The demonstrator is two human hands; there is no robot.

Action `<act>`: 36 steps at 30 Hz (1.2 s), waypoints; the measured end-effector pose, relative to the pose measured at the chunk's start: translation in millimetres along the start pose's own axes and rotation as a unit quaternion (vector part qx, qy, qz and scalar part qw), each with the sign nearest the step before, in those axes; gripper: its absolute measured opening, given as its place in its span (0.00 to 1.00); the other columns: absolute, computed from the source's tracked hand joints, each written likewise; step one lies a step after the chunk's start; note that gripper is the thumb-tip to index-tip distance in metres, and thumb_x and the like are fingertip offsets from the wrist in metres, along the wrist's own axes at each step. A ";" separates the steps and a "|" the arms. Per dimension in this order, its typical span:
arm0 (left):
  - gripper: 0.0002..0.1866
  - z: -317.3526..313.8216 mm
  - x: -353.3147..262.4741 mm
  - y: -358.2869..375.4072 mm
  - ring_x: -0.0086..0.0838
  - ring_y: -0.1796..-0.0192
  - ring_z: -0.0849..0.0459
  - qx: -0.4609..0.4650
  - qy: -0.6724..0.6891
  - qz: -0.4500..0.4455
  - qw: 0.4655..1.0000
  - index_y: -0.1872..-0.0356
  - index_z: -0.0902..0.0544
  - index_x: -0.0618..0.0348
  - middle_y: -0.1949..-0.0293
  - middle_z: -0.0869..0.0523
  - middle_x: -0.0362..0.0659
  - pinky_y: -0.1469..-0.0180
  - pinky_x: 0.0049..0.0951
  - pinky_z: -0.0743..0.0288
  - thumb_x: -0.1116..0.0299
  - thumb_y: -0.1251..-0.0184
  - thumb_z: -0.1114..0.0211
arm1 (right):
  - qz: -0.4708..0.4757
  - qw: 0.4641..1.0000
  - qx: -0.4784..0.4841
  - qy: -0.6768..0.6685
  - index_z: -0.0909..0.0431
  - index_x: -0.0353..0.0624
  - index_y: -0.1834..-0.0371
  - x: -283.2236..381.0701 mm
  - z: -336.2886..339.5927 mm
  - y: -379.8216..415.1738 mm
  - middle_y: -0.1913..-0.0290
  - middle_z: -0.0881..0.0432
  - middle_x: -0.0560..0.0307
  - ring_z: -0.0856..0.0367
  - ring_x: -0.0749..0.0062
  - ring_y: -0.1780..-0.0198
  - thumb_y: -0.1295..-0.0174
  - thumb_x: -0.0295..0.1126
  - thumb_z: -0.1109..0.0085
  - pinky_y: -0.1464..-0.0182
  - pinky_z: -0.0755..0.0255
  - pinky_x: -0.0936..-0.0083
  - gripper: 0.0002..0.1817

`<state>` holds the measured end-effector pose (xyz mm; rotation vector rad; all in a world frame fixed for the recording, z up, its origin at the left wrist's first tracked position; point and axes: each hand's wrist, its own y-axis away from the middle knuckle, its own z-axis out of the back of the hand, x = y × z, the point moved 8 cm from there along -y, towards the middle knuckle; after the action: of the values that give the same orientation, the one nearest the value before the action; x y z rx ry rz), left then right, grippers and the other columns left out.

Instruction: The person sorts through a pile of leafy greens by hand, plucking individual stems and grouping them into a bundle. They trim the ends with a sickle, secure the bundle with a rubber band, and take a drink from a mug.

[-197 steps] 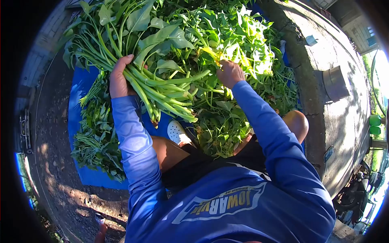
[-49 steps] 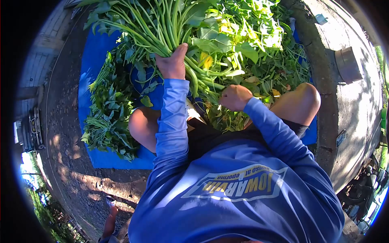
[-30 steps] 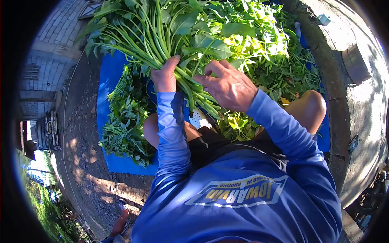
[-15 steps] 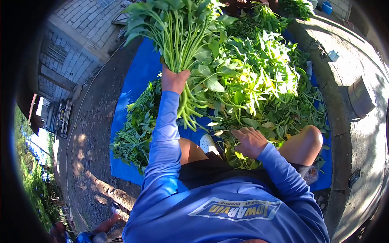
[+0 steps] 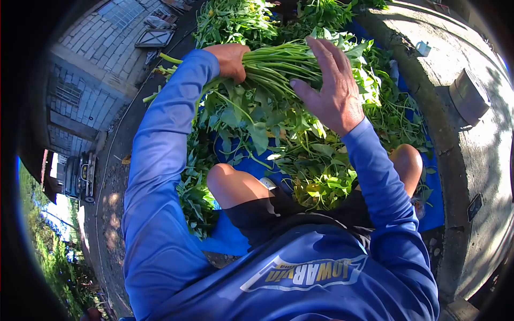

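Note:
My left hand (image 5: pixel 229 60) is wrapped round a bunch of leafy greens (image 5: pixel 281 63) with long green stems. The bunch lies sideways in front of me, cut ends poking out to the left past my wrist, and some leaves hang down below it. At the bunch's right part, my right hand (image 5: pixel 337 91) is open, its fingers stretched up and thumb apart, overlapping the stems in this view. Beneath both hands spreads a heap of loose greens (image 5: pixel 321 158), some leaves yellowed, between my knees.
A blue tarp (image 5: pixel 227 235) lies under the greens. More bunches of greens (image 5: pixel 235 21) sit at the far side. To the right runs a concrete ledge (image 5: pixel 428 101) bearing a metal box (image 5: pixel 470 96) and a small light-blue container (image 5: pixel 423 48). A vehicle (image 5: pixel 80 176) stands far left.
The bunch has turned from upright to sideways, its stem ends swinging left, with my left hand still round it. My right hand has risen from the low heap to the bunch.

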<state>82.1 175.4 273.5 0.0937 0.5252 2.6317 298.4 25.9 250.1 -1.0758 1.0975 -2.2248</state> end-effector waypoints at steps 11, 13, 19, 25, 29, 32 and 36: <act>0.30 1.3 -2.0 -5.1 0.31 0.62 0.11 0.044 0.175 0.019 0.983 0.42 0.15 0.63 0.59 0.08 0.46 0.57 0.35 0.17 0.70 0.52 0.24 | -0.025 0.991 0.122 -0.046 0.15 0.39 0.40 -6.2 -36.0 74.1 0.37 0.16 0.40 0.18 0.41 0.34 0.41 0.35 0.26 0.34 0.22 0.53 0.25; 0.29 6.4 -13.5 0.9 0.30 0.62 0.12 0.014 0.114 0.011 0.993 0.42 0.15 0.63 0.60 0.09 0.45 0.56 0.35 0.18 0.70 0.51 0.24 | -0.071 0.971 0.195 -0.122 0.13 0.36 0.52 -11.0 -45.5 81.6 0.50 0.12 0.42 0.14 0.45 0.45 0.38 0.33 0.29 0.43 0.18 0.56 0.15; 0.30 14.4 -12.0 -6.5 0.28 0.61 0.13 -0.018 0.137 -0.034 0.990 0.42 0.15 0.62 0.59 0.08 0.44 0.54 0.34 0.18 0.68 0.50 0.24 | -0.071 0.950 0.250 -0.173 0.11 0.35 0.61 -4.9 -44.3 89.4 0.59 0.10 0.44 0.10 0.47 0.56 0.34 0.31 0.34 0.50 0.16 0.57 0.09; 0.27 38.5 0.5 -11.0 0.32 0.63 0.10 -0.092 0.208 -0.082 0.970 0.49 0.10 0.63 0.60 0.07 0.48 0.56 0.35 0.15 0.61 0.51 0.20 | -0.100 0.932 0.263 -0.230 0.11 0.34 0.58 18.6 -53.3 88.0 0.60 0.09 0.41 0.10 0.44 0.58 0.35 0.31 0.34 0.51 0.15 0.57 0.10; 0.28 49.3 11.0 -9.4 0.34 0.54 0.12 -0.131 0.202 -0.051 0.969 0.45 0.11 0.61 0.51 0.09 0.49 0.49 0.38 0.18 0.57 0.45 0.20 | -0.154 0.871 0.310 -0.349 0.10 0.32 0.54 51.7 -93.4 90.4 0.58 0.09 0.40 0.08 0.46 0.56 0.33 0.32 0.34 0.50 0.15 0.57 0.13; 0.32 67.1 1.3 6.8 0.38 0.45 0.13 -0.153 0.128 0.011 0.980 0.39 0.13 0.61 0.45 0.11 0.54 0.40 0.45 0.23 0.54 0.42 0.19 | -0.135 0.873 0.312 -0.349 0.12 0.32 0.48 67.9 -128.8 99.4 0.54 0.08 0.38 0.08 0.45 0.53 0.34 0.33 0.34 0.48 0.15 0.58 0.17; 0.32 66.5 -24.5 24.3 0.42 0.49 0.12 -0.101 0.198 -0.026 0.975 0.43 0.13 0.66 0.50 0.10 0.54 0.44 0.43 0.20 0.57 0.46 0.16 | -0.027 0.855 0.383 -0.350 0.12 0.33 0.50 96.4 -125.1 106.4 0.54 0.11 0.44 0.10 0.54 0.51 0.31 0.30 0.35 0.48 0.16 0.62 0.13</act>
<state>103.9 167.6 344.8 -0.5102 0.3754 2.6414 145.0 -41.8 159.9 -1.3358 -0.1370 -1.7501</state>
